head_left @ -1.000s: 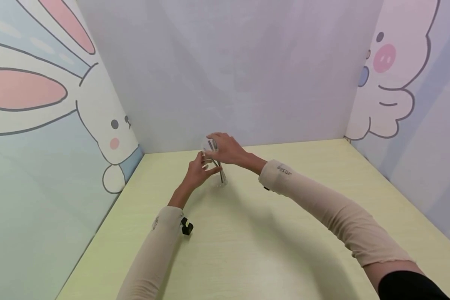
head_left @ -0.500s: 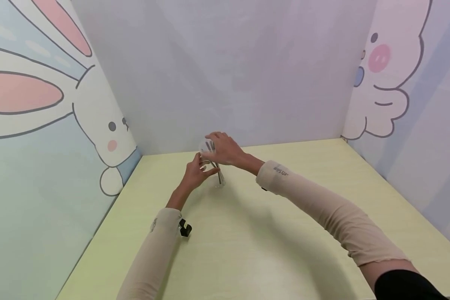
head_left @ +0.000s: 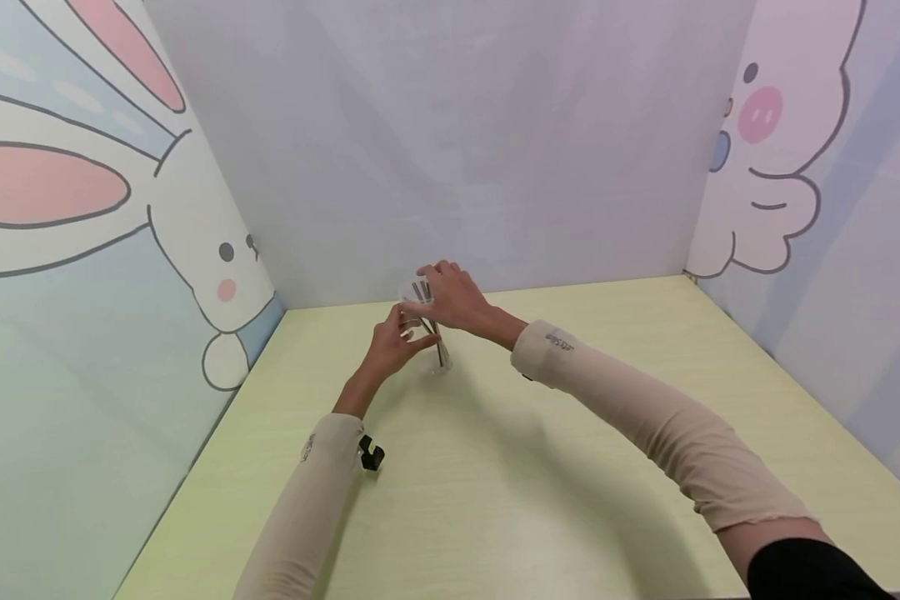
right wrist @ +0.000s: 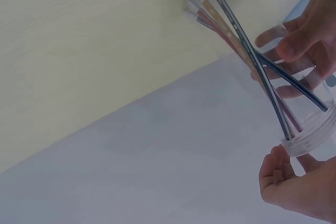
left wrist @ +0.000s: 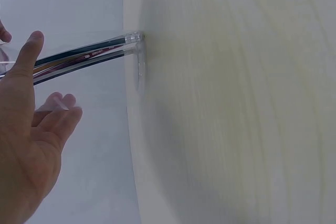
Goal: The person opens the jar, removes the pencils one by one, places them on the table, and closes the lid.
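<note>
A clear, see-through jar (left wrist: 140, 72) stands on the table near its back edge. Inside lean several pencils (right wrist: 231, 24), dark, orange and reddish, crossing one another. My left hand (head_left: 392, 340) holds the jar's side, thumb on one side and fingers on the other. At the top, my right hand (head_left: 457, 300) grips the clear lid (right wrist: 310, 139) by its rim. The right wrist view shows the left hand (right wrist: 310, 40) behind the pencils and the right hand (right wrist: 296, 187) at the lid. Whether the lid is loose cannot be told.
The pale yellow tabletop (head_left: 457, 500) meets a grey back wall (head_left: 465, 150) just behind the jar. Side panels carry a cartoon rabbit (head_left: 195, 225) on the left and a pig (head_left: 787, 125) on the right. A black clip (head_left: 371, 454) sits at the left wrist.
The head view has shifted slightly. Both hands stay at the jar; the right hand's fingers have moved a little at the lid.
</note>
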`<state>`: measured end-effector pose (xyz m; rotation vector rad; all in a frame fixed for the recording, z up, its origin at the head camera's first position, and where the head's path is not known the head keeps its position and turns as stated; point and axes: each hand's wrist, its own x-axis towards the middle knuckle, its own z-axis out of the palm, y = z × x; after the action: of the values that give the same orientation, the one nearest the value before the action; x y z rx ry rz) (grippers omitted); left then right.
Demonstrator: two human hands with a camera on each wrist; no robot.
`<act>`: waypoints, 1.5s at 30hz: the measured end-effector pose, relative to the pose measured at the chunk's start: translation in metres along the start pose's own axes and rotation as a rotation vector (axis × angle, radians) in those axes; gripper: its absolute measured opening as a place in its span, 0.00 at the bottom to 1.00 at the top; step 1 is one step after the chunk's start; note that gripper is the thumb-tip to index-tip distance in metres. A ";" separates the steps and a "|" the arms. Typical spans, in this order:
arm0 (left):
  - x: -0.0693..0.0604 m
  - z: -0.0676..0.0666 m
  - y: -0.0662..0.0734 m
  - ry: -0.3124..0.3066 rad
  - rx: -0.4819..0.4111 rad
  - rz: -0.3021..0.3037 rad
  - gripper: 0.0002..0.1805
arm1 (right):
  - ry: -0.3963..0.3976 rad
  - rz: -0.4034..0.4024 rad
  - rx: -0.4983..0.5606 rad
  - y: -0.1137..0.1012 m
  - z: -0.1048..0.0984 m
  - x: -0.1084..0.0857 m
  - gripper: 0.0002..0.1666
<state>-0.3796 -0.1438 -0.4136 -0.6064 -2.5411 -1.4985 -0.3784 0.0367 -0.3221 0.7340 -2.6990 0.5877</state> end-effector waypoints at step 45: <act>0.002 -0.003 0.001 -0.016 -0.007 0.010 0.44 | -0.047 0.000 0.067 -0.001 0.002 0.003 0.38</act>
<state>-0.3813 -0.1448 -0.4107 -0.6344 -2.5418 -1.5060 -0.3811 0.0337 -0.3220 0.7745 -2.7338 0.6721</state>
